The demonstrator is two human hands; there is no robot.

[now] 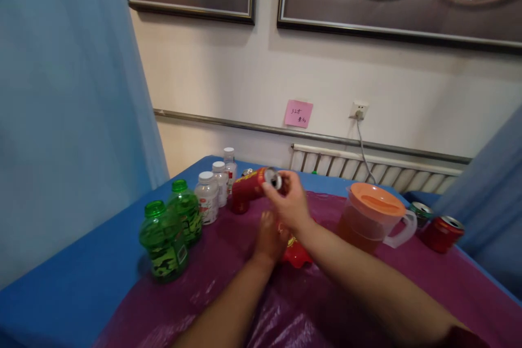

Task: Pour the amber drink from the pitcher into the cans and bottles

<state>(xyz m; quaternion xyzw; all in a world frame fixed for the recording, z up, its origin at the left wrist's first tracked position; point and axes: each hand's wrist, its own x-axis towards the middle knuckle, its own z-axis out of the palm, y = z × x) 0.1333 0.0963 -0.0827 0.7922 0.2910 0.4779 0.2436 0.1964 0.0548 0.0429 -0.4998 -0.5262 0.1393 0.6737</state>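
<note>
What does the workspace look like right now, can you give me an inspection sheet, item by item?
Surface: table with blue cloth, purple plastic sheet over the middle.
Job's things: red can held tilted on its side; red container on the sheet.
Clutter: two green bottles, three white bottles, orange-lidded pitcher, two cans at right.
Hands: right hand grips the red can's top end; left hand rests against the red container.
Cables: grey cord hanging from a wall socket.
Surroundings: blue curtain, radiator, pink note, framed pictures.
</note>
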